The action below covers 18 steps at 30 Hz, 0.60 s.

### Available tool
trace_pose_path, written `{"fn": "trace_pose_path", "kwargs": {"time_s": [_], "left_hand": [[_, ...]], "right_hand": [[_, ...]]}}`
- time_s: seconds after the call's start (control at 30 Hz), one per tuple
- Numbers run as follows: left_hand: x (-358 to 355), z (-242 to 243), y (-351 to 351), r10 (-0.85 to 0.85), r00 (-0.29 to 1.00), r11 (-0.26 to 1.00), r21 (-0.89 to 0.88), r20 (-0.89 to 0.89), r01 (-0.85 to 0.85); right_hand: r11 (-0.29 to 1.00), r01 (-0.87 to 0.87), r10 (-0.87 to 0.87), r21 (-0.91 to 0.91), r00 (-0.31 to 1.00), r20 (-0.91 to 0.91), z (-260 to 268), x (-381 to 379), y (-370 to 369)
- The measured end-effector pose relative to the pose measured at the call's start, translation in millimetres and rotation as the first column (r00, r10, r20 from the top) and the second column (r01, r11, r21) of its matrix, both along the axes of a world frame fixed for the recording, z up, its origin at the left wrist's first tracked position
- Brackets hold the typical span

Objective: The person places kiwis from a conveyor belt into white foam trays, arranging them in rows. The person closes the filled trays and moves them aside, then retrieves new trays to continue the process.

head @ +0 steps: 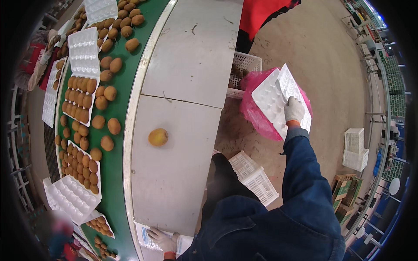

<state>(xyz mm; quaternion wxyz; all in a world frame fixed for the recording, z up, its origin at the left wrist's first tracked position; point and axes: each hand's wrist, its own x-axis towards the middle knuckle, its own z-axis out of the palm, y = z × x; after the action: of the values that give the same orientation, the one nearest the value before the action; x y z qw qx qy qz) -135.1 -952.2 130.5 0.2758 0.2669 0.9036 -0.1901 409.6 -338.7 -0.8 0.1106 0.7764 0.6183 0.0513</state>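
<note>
My gloved right hand [294,110] grips the edge of a white molded plastic fruit tray [289,80] on the right. Beneath it, more white trays [266,94] lie in a pink plastic bag [253,114]. My gloved left hand [163,238] rests flat, fingers apart, on a printed sheet [143,233] at the near end of the grey tabletop [176,182]. Farther up that surface sits a single kiwifruit [158,137], touched by neither hand.
Left of the tabletop runs a green conveyor belt [114,176] with loose kiwifruit [114,126] and filled trays [78,98]. White crates [254,177] stand by my legs; another crate [253,62] is beside the bag. People work across the belt, and a red garment [261,16] shows ahead.
</note>
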Motion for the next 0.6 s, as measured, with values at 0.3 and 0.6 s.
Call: {"fn": "trace_pose_path", "kwargs": {"time_s": [0.3, 0.6], "left_hand": [[-2.0, 1.9, -17.1, -0.006, 1.000, 1.000, 0.013, -0.014, 0.006], [-11.3, 41.9, -27.0, -0.013, 1.000, 0.994, 0.110, 0.025, 0.010]], "right_hand": [[0.905, 0.067, 0.119, 0.421, 0.909, -0.400, 92.4, -6.7, -80.2], [0.516, -0.532, 0.857, 0.672, 0.305, -0.417, 265.3, -229.8, -279.6]]}}
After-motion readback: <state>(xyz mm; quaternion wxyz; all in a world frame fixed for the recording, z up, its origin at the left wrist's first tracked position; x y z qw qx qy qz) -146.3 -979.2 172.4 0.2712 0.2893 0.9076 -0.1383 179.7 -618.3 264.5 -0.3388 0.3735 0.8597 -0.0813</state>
